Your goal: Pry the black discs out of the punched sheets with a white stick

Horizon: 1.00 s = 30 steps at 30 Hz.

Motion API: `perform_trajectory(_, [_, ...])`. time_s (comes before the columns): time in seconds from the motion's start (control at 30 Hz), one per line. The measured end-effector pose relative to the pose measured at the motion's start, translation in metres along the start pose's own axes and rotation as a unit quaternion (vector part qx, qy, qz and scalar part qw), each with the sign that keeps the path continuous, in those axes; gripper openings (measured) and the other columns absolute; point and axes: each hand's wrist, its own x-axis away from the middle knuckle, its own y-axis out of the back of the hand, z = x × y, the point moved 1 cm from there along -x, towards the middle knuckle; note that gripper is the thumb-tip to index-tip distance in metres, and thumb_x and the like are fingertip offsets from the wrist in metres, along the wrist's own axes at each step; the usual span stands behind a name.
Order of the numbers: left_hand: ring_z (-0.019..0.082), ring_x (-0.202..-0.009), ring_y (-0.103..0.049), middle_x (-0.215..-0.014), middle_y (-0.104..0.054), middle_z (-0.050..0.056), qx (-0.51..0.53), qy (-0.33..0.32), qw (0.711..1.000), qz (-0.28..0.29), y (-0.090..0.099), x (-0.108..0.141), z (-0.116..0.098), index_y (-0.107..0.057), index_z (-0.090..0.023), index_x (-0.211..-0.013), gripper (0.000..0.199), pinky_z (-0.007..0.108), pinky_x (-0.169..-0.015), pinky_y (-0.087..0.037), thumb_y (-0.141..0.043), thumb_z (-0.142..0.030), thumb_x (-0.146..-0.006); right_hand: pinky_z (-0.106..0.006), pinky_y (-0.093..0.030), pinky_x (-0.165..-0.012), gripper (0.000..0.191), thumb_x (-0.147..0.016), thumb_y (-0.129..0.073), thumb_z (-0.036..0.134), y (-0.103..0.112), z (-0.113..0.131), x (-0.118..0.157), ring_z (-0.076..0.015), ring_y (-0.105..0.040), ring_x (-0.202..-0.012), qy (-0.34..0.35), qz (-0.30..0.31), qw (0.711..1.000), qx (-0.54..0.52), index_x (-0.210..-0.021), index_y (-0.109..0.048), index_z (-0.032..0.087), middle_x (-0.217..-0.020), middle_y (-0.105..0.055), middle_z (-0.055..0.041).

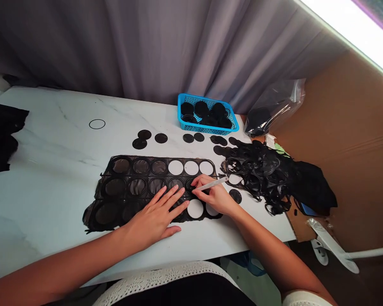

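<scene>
A black sheet with rows of round rings [132, 176] lies flat on the white table. Some of its circles are cut through and show white, while others are still filled with dark film. My left hand [156, 216] rests flat on the sheet's lower middle, fingers spread. To its right, my right hand [215, 195] pinches a slim white pen-shaped craft knife [212, 184]. Its tip points down-left at a ring in the middle row, and the fingers hide the blade end. Loose black discs [161, 138] lie beyond the sheet.
A blue basket [180, 106] of black round pieces stands at the back. On the right are a heap of black scraps [264, 170], a clear plastic bag [277, 100] and a cardboard wall [347, 140]. One thin black ring [97, 120] and dark material [3, 136] lie left.
</scene>
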Motion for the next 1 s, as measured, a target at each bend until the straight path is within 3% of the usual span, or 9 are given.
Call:
perform_trajectory(0.1, [0.032, -0.151, -0.019, -0.164, -0.019, 0.011, 0.008, 0.002, 1.000, -0.002, 0.000, 0.000, 0.000, -0.033, -0.027, -0.153, 0.064, 0.051, -0.120, -0.022, -0.057, -0.049, -0.097, -0.037, -0.049, -0.081, 0.022, -0.094, -0.055, 0.023, -0.009, 0.002, 0.005, -0.0212, -0.060, -0.092, 0.041, -0.003, 0.998, 0.053, -0.071, -0.051, 0.022, -0.098, -0.064, -0.0077])
perform_trajectory(0.23, [0.037, -0.151, -0.010, -0.165, -0.016, 0.009, 0.015, 0.013, 1.000, -0.014, -0.003, -0.001, 0.001, -0.036, -0.029, -0.151, 0.069, 0.054, -0.120, -0.023, -0.064, -0.049, -0.092, -0.042, -0.049, -0.087, 0.015, -0.097, -0.046, 0.018, -0.011, -0.008, 0.011, -0.0254, -0.060, -0.100, 0.093, -0.010, 0.980, 0.178, -0.090, -0.058, 0.023, -0.109, -0.067, -0.0126])
perform_trajectory(0.3, [0.039, -0.151, -0.008, -0.165, -0.017, 0.010, 0.014, 0.013, 1.000, -0.008, -0.002, -0.001, 0.001, -0.037, -0.029, -0.151, 0.071, 0.055, -0.119, -0.023, -0.067, -0.049, -0.090, -0.040, -0.049, -0.084, 0.016, -0.097, -0.043, 0.019, 0.004, -0.019, 0.007, -0.0256, -0.061, -0.094, 0.067, -0.078, 0.969, 0.224, -0.093, -0.059, 0.022, -0.101, -0.069, -0.0124])
perform_trajectory(0.43, [0.036, -0.151, -0.013, -0.165, -0.019, 0.009, 0.015, -0.003, 1.000, 0.005, 0.004, 0.004, 0.004, -0.034, -0.030, -0.153, 0.071, 0.052, -0.120, -0.024, -0.065, -0.050, -0.092, -0.034, -0.047, -0.069, 0.014, -0.095, -0.048, 0.026, 0.042, -0.028, -0.011, -0.0224, -0.062, -0.075, -0.054, -0.249, 0.937, 0.241, -0.087, -0.059, 0.021, -0.091, -0.070, -0.0098])
perform_trajectory(0.53, [0.032, -0.151, -0.019, -0.164, -0.019, 0.012, 0.001, 0.019, 1.000, -0.012, 0.008, 0.013, 0.012, -0.027, -0.025, -0.156, 0.072, 0.047, -0.120, -0.024, -0.057, -0.052, -0.096, -0.031, -0.044, -0.063, 0.013, -0.094, -0.051, 0.029, 0.034, -0.011, -0.022, -0.0188, -0.060, -0.067, -0.050, -0.197, 0.964, 0.174, -0.087, -0.059, 0.021, -0.092, -0.072, -0.0067])
perform_trajectory(0.63, [0.031, -0.151, -0.020, -0.164, -0.019, 0.014, -0.020, 0.036, 0.999, -0.021, 0.006, 0.024, 0.020, -0.031, -0.022, -0.155, 0.068, 0.045, -0.121, -0.022, -0.051, -0.055, -0.098, -0.029, -0.044, -0.064, 0.013, -0.094, -0.052, 0.027, 0.001, 0.010, -0.023, -0.0180, -0.062, -0.073, -0.013, -0.089, 0.992, 0.086, -0.084, -0.058, 0.022, -0.095, -0.072, -0.0055])
perform_trajectory(0.73, [0.030, -0.151, -0.019, -0.165, -0.016, 0.011, -0.025, 0.030, 0.999, -0.027, 0.003, 0.031, 0.024, -0.030, -0.025, -0.155, 0.065, 0.045, -0.122, -0.021, -0.048, -0.055, -0.099, -0.029, -0.045, -0.068, 0.017, -0.094, -0.053, 0.023, -0.027, 0.021, -0.021, -0.0171, -0.062, -0.079, -0.002, -0.016, 1.000, 0.011, -0.078, -0.054, 0.022, -0.095, -0.071, -0.0043])
perform_trajectory(0.87, [0.031, -0.152, -0.015, -0.166, -0.011, 0.010, -0.028, 0.033, 0.999, -0.028, 0.000, 0.034, 0.023, -0.027, -0.027, -0.156, 0.067, 0.046, -0.122, -0.020, -0.050, -0.053, -0.099, -0.032, -0.046, -0.082, 0.024, -0.093, -0.057, 0.020, -0.036, 0.021, -0.019, -0.0184, -0.062, -0.096, 0.024, 0.020, 0.999, -0.025, -0.070, -0.049, 0.021, -0.098, -0.066, -0.0052])
perform_trajectory(1.0, [0.032, -0.151, -0.016, -0.166, -0.013, 0.011, -0.020, 0.031, 0.999, -0.031, 0.001, 0.032, 0.022, -0.030, -0.026, -0.155, 0.067, 0.047, -0.121, -0.021, -0.052, -0.054, -0.098, -0.033, -0.045, -0.085, 0.023, -0.093, -0.058, 0.019, -0.036, 0.018, -0.019, -0.0181, -0.059, -0.097, 0.034, 0.029, 0.999, -0.024, -0.072, -0.049, 0.021, -0.099, -0.063, -0.0048])
